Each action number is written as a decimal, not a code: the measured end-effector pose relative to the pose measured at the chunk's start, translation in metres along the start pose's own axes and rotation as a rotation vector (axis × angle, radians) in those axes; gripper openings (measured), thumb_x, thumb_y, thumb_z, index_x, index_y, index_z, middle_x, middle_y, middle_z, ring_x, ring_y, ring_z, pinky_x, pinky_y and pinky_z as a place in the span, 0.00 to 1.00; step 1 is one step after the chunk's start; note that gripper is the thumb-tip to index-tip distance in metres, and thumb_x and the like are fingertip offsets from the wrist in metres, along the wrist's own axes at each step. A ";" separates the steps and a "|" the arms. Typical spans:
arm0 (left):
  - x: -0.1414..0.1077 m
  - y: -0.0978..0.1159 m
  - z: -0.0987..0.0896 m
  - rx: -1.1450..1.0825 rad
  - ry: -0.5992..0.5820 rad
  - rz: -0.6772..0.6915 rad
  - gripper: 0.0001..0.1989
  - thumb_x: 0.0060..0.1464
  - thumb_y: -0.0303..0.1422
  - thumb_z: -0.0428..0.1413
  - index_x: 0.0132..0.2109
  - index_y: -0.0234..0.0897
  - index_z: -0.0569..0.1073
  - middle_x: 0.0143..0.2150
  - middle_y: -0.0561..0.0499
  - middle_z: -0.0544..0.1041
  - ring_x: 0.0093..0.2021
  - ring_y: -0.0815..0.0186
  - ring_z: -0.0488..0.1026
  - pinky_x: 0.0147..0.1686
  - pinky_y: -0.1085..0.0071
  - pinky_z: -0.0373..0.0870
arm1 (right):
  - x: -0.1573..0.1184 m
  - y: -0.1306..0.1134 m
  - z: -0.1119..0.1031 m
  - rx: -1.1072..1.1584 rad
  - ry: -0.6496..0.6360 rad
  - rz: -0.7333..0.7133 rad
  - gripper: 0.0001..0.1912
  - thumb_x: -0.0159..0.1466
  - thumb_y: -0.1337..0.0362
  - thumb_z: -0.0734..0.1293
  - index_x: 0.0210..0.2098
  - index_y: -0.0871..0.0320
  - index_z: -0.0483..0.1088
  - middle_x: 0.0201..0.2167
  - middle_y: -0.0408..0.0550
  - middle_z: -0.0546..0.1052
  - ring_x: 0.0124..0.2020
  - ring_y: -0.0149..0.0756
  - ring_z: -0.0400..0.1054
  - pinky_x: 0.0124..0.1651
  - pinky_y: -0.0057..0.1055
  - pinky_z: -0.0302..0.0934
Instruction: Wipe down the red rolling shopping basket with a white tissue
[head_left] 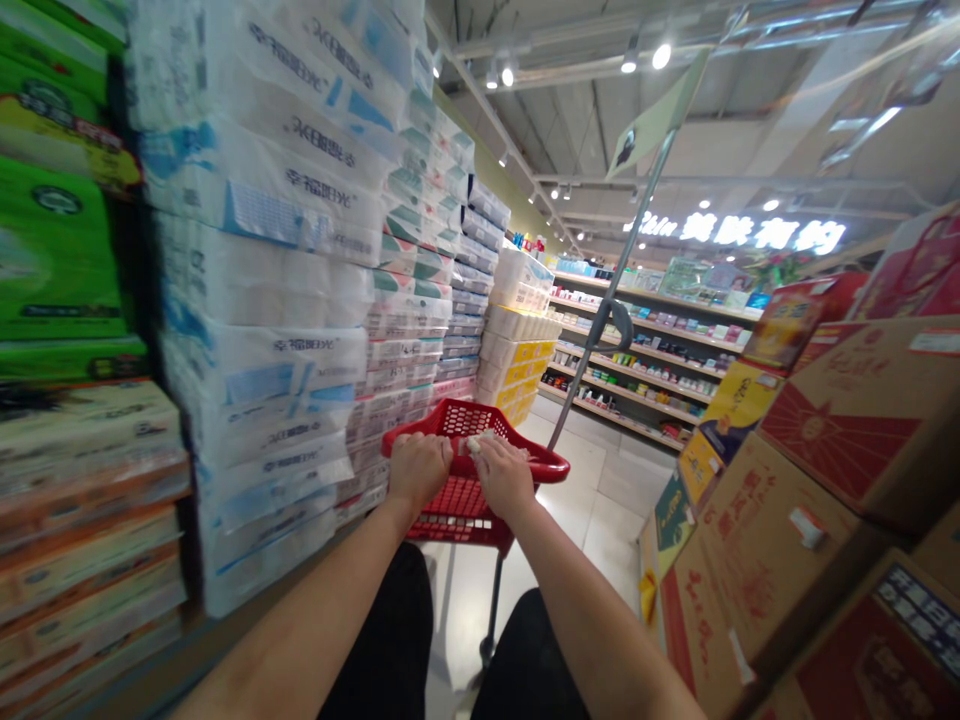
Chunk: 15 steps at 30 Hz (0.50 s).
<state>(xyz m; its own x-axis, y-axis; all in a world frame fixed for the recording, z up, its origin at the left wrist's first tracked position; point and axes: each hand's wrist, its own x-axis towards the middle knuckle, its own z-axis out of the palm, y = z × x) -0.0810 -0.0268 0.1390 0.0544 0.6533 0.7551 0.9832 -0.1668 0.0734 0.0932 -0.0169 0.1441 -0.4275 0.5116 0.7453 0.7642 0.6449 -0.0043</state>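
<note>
A red plastic shopping cart (457, 528) stands straight in front of me, with a basket of mesh walls and a red handle bar. My left hand (421, 468) is wrapped round the left part of the bar. Right of it, my right hand (501, 470) is closed at the middle of the bar, with a crumpled whitish thing (484, 440) at its fingers, too small to name. A metal pole (611, 290) rises from the cart's right side and bears a pale flag (660, 115).
Tall stacks of wrapped paper packs (292, 250) line the left side, with green packs (56, 220) nearest. Cardboard boxes (780, 540) are piled close on the right. Pale floor tiles (581, 480) run between them towards stocked shelves (645, 350) at the back.
</note>
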 end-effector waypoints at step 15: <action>0.000 -0.002 0.000 0.022 -0.001 -0.006 0.23 0.64 0.34 0.38 0.31 0.35 0.74 0.31 0.43 0.78 0.35 0.57 0.71 0.40 0.57 0.55 | 0.005 -0.009 0.006 -0.083 0.045 0.122 0.14 0.70 0.61 0.57 0.49 0.55 0.71 0.48 0.51 0.75 0.49 0.40 0.68 0.53 0.38 0.59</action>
<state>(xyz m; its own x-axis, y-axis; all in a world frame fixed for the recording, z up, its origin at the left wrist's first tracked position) -0.0829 -0.0265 0.1385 0.0484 0.6554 0.7537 0.9872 -0.1462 0.0638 0.0813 -0.0165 0.1444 -0.3079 0.5559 0.7721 0.8472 0.5295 -0.0433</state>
